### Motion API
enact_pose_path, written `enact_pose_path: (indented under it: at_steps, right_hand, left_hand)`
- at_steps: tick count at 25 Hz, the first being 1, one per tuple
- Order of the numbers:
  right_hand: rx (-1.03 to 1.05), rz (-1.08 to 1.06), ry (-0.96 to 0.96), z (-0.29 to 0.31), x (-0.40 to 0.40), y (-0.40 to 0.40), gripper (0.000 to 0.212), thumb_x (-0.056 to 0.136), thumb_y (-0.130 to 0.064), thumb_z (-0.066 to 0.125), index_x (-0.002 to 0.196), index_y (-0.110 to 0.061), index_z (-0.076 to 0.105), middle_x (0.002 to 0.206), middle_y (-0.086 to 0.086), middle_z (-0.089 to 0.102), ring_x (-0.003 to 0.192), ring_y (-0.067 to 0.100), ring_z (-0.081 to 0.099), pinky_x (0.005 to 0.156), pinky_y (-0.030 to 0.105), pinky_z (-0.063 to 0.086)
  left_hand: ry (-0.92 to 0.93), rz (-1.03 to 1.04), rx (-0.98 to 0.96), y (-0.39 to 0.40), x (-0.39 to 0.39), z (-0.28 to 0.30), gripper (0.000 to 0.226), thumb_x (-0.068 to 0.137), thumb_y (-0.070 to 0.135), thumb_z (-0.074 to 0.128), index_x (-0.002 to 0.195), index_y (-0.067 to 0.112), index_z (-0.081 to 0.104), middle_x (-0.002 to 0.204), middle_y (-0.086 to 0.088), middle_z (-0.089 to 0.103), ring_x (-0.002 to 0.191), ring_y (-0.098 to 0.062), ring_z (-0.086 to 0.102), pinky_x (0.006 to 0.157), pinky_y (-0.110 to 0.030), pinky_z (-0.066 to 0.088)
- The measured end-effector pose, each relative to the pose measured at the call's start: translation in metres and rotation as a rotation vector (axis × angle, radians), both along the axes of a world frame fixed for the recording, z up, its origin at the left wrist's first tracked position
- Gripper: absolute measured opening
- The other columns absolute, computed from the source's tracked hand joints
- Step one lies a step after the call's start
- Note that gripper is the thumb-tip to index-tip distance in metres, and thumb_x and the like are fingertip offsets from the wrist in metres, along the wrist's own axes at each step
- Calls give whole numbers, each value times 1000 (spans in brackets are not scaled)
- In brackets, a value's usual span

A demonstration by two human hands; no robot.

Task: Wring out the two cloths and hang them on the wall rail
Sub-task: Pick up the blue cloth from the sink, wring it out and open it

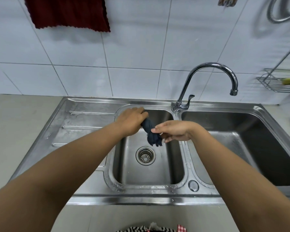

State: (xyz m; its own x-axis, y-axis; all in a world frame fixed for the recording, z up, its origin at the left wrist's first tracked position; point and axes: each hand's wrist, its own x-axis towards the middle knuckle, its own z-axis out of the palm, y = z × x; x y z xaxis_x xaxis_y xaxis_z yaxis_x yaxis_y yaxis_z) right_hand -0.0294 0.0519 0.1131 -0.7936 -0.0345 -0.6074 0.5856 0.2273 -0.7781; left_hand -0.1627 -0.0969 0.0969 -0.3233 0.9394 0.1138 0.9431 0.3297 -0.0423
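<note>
A dark blue cloth [151, 131] is twisted into a tight roll above the small middle basin of the steel sink [90, 104]. My left hand [132, 120] is closed around its upper end. My right hand [172, 132] pinches the lower end between thumb and fingers, and the cloth's loose tip hangs below. A dark red cloth [69, 12] hangs flat on the tiled wall at the upper left; the rail itself is out of view.
The curved tap [213, 77] stands behind the divider, its spout over the large right basin [241, 131]. The drain strainer [145, 155] lies under the cloth. A wire rack [278, 82] and a metal hose [281, 12] hang on the right wall.
</note>
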Motion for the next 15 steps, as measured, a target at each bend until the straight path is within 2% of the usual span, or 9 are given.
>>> enact_pose_path:
  at_steps: [2,4,5,6,7,8,10,12,15]
  right_hand:
    - [-137,-103,52,1,1,-2,13,91,-29,61,88,-19,53,89,3,66,85,19,62,79,32,46]
    - [-420,-302,35,3,5,-8,6,92,-21,57,92,-17,53,92,8,68,89,27,67,82,38,53]
    - [-534,-347,11,7,7,-12,5,93,-18,54,90,-15,52,88,8,68,81,26,69,74,37,58]
    - [-589,-334,-14,11,9,-16,9,94,-17,50,86,-14,50,79,6,67,65,20,67,59,29,58]
    - [-588,-270,-41,14,11,-20,16,95,-17,46,79,-13,46,67,2,63,47,12,59,43,20,48]
    - [-569,-188,-70,17,10,-22,24,96,-17,42,72,-13,42,55,-2,54,35,5,45,33,15,33]
    - [-486,-35,-111,21,7,-22,32,97,-18,43,66,-14,38,47,-6,40,28,0,26,32,14,14]
    - [-280,47,-136,23,4,-19,27,95,-22,52,70,-16,43,52,-6,35,31,1,21,35,14,12]
    - [246,102,-116,27,-1,-18,27,90,-30,57,69,-18,44,57,-3,41,39,10,27,40,17,19]
  left_hand:
    - [80,-118,72,2,0,8,24,75,12,57,98,5,60,103,-14,61,92,-37,58,73,-41,44]
    - [127,-171,132,4,3,20,33,69,15,43,96,4,59,99,-14,62,87,-35,58,73,-39,43]
    - [131,-186,154,4,5,27,33,68,13,41,95,3,57,94,-15,62,83,-35,57,69,-39,42]
    - [126,-191,172,4,6,35,30,68,9,43,95,3,56,90,-16,61,78,-35,56,64,-38,38]
    - [121,-187,176,4,5,40,28,70,5,47,96,3,54,87,-16,60,75,-35,54,61,-37,34]
    - [126,-191,173,4,5,45,27,73,3,49,99,3,53,88,-16,58,75,-34,53,60,-36,31]
    - [145,-205,141,3,5,53,25,80,5,48,104,7,50,92,-12,55,78,-29,48,60,-35,29]
    - [176,-207,35,2,5,60,22,85,8,46,106,9,47,95,-9,53,80,-25,44,61,-34,28]
    - [112,-134,-159,3,6,64,8,91,16,42,98,15,45,99,-7,59,81,-28,51,62,-33,33]
